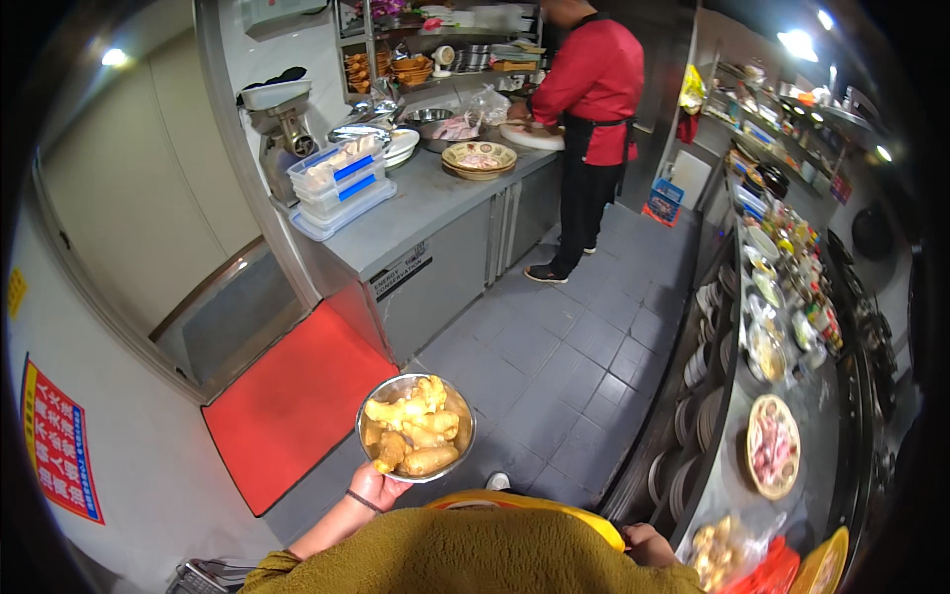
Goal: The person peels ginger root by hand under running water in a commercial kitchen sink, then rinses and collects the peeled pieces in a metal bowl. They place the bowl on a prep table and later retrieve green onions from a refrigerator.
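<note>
My left hand (380, 484) grips the rim of a round stainless steel bowl (469, 453) from below left. Several knobbly pieces of ginger root (415, 427) fill the bowl. Low at the right, my right hand (647, 543) is beside the yellow edge (605, 529) of what looks like an apron; its fingers are partly hidden, and whether it holds anything is unclear. Close to that hand, on the counter, lies a clear plastic bag (716, 553) of yellowish pieces, next to a red plastic bag (775, 568).
A steel counter (415, 230) bears lidded plastic boxes (341, 178) and patterned bowls (479, 160). A co-worker in red (601, 67) stands at a white cutting board (531, 136). To the right, a long counter holds a plate of raw meat (773, 445). A red mat (297, 408) covers the doorway floor.
</note>
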`<state>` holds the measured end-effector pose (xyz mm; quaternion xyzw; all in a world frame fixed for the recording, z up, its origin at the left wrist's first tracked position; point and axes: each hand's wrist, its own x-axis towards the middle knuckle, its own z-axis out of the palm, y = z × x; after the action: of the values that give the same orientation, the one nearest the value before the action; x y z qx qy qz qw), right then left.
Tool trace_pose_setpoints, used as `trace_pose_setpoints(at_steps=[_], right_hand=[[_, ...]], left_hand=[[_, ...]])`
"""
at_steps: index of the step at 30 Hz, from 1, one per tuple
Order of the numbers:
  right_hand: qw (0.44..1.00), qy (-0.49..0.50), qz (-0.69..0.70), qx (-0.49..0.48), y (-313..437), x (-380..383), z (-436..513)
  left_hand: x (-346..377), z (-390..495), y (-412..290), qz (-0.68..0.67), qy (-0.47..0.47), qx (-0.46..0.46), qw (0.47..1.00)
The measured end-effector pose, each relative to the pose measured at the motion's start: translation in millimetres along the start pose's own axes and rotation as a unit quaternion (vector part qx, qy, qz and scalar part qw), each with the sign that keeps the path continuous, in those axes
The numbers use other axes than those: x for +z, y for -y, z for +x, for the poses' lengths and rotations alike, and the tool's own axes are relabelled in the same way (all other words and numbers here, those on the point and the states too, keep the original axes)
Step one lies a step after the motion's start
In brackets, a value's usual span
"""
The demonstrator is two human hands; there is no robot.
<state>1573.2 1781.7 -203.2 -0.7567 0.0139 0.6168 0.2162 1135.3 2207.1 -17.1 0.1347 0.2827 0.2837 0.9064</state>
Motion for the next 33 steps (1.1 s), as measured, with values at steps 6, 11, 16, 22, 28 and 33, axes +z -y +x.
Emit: trace_pose_setpoints(at_steps=[6, 11, 16, 22, 28, 33], right_hand=[[0.979, -0.183, -0.057, -0.076, 242.3, -65.0, 41.4], [0.951, -0.193, -0.116, -0.213, 456.0, -36.8, 63.3], [0.955, -0.137, -0.1, -0.242, 545.6, -8.5, 94.9], [0.974, -0.219, 0.031, 0.055, 540.2, -15.9, 111.7], [0.976, -0.121, 0.159, 0.082, 518.7, -26.4, 136.5], [0.975, -0.076, 0.194, 0.07, 576.9, -90.2, 175.0]], left_hand=[[34.9, 102.8, -59.8, -0.025, -0.031, 0.057, 0.998], [23.8, 192.1, -124.1, -0.006, -0.077, 0.058, 0.995], [38.1, 316.6, -207.9, 0.037, -0.119, 0.055, 0.991], [75.2, 456.3, -303.9, 0.098, -0.146, 0.018, 0.984], [94.5, 574.0, -351.4, 0.116, -0.177, 0.023, 0.977], [105.7, 657.7, -364.2, 0.024, -0.252, 0.038, 0.967]])
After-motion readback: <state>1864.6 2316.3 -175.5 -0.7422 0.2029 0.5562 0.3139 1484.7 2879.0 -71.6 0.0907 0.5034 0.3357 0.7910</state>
